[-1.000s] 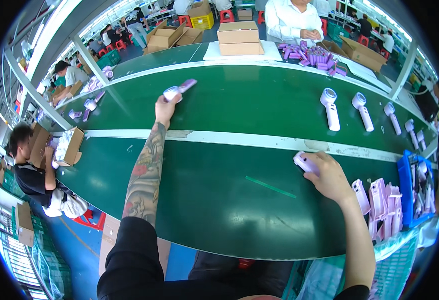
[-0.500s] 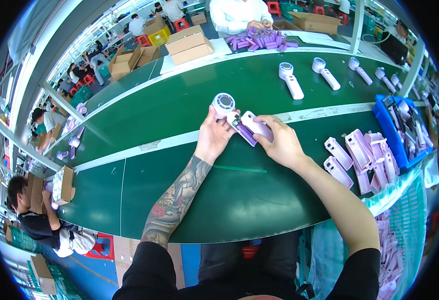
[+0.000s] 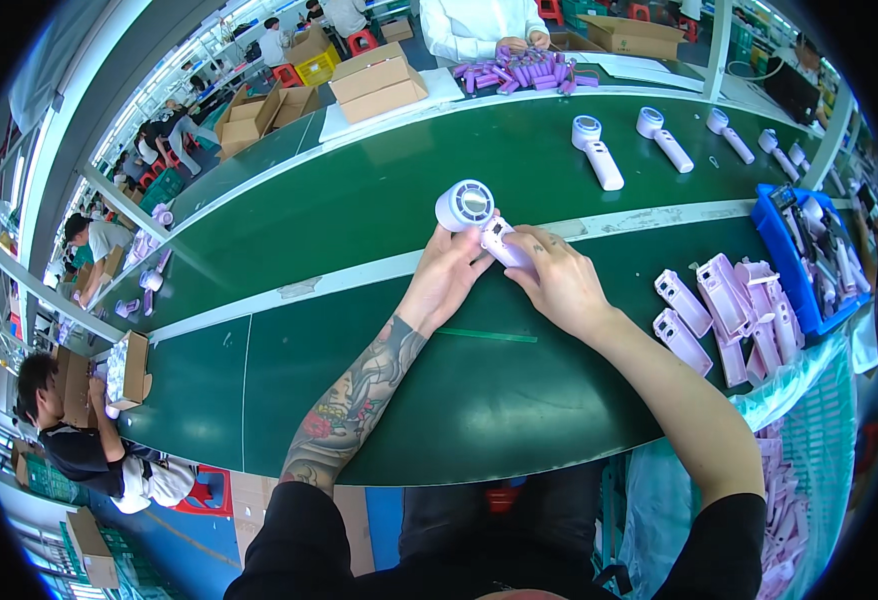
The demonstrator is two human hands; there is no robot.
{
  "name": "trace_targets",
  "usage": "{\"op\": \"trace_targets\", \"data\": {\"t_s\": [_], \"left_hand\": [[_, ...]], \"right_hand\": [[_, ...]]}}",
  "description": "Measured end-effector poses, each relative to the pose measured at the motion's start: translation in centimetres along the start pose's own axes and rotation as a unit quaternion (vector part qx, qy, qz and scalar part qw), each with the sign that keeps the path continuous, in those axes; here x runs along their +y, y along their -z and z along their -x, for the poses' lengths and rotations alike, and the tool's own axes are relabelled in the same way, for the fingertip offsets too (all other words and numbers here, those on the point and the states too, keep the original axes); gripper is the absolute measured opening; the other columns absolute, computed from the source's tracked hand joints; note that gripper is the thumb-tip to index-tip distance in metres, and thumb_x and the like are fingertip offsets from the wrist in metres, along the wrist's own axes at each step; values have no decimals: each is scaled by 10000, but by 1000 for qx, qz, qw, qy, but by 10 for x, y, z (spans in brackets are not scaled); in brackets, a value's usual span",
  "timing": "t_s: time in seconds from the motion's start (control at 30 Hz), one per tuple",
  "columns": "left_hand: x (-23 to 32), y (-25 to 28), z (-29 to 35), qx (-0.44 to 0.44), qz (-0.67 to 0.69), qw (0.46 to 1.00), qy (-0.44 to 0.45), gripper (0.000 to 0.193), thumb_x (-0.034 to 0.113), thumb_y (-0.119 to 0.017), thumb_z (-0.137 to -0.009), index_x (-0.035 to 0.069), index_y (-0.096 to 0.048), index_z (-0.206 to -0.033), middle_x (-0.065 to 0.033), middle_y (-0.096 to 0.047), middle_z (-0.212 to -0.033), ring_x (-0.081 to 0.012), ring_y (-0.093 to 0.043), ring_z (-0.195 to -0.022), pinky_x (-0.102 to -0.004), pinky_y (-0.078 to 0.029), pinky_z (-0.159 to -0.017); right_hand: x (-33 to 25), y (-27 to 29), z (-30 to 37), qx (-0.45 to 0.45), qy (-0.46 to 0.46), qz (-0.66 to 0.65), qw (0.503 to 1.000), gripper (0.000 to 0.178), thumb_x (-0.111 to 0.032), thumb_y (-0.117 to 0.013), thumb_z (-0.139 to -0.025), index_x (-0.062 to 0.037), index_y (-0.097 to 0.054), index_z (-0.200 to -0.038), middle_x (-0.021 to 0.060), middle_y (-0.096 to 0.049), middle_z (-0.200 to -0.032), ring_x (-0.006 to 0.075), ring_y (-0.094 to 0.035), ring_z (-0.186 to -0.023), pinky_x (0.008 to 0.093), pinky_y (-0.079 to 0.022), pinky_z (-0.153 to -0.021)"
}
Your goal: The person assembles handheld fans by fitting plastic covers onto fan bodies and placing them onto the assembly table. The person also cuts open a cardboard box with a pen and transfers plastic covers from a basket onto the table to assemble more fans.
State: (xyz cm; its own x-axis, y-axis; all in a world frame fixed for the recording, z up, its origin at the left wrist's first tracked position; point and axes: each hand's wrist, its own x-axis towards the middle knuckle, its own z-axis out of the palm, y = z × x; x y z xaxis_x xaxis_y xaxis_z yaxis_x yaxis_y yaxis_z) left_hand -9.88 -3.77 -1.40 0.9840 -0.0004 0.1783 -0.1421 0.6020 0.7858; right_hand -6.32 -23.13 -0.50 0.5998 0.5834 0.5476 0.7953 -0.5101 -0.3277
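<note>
A lavender handheld fan [image 3: 465, 206] with a round head is held over the green work surface, its handle slanting toward my right. My left hand [image 3: 446, 272] is closed around the neck, just below the head. With its fingers wrapped over the handle, my right hand [image 3: 559, 283] grips a pale lavender handle cover [image 3: 504, 245] that lies over the handle. The purple part inside the handle is hidden under the cover now. A thin green strip [image 3: 489, 335] lies on the surface below my hands.
Loose handle covers [image 3: 724, 300] are piled at right, beside a blue bin [image 3: 809, 265] of parts. Several fans [image 3: 599, 155] lie across the belt. A co-worker [image 3: 484, 30] handles purple cells [image 3: 524, 72] opposite. A lined crate [image 3: 809, 430] stands lower right; a small carton [image 3: 127, 370] sits left.
The handle cover, held beside the fan's open handle before, now lies over it and hides the purple part. The fan's head has shifted slightly right and turned. Fans on the belt have moved right.
</note>
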Motion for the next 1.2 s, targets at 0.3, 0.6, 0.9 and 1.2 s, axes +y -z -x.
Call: {"op": "trace_targets", "data": {"t_s": [0.3, 0.6, 0.9, 1.2], "left_hand": [[-2, -6, 2, -18, -124, 992, -23, 608, -59, -583, -936, 49, -352, -1488, -170, -575, -1373, -263, -551, -1294, -400, -410, -1144], [-24, -22, 9, -14, -312, 950, -21, 553, -54, -633, -892, -14, -421, -1401, -176, -648, -1201, -233, -666, -1088, -324, -531, -955], [-26, -16, 6, 0, -385, 921, -58, 339, 17, -615, -938, -67, -539, -1257, -156, -690, -1041, -206, -689, -973, -284, -555, -848], [-4, -4, 0, 114, -217, 969, 14, 323, 243, -457, -1075, -33, -582, -1185, -137, -677, -1015, -184, -654, -923, -295, -528, -852]], "right_hand": [[9, -2, -4, -85, -174, -246, 950, 419, -130, -703, -863, -9, -534, -1227, 202, -674, -1132, 366, -695, -947, 448, -565, -791], [-3, 3, -4, -113, -200, -150, 961, 359, -66, -669, -836, -17, -500, -1149, 197, -694, -952, 343, -689, -798, 437, -540, -723], [-9, 3, -8, -139, -201, -85, 966, 311, -66, -614, -863, 10, -508, -1145, 191, -700, -936, 353, -712, -797, 437, -566, -736], [23, 24, -10, -118, -372, -730, 561, 300, -250, -622, -966, -2, -560, -1123, 72, -640, -790, 147, -603, -611, 268, -474, -560]]}}
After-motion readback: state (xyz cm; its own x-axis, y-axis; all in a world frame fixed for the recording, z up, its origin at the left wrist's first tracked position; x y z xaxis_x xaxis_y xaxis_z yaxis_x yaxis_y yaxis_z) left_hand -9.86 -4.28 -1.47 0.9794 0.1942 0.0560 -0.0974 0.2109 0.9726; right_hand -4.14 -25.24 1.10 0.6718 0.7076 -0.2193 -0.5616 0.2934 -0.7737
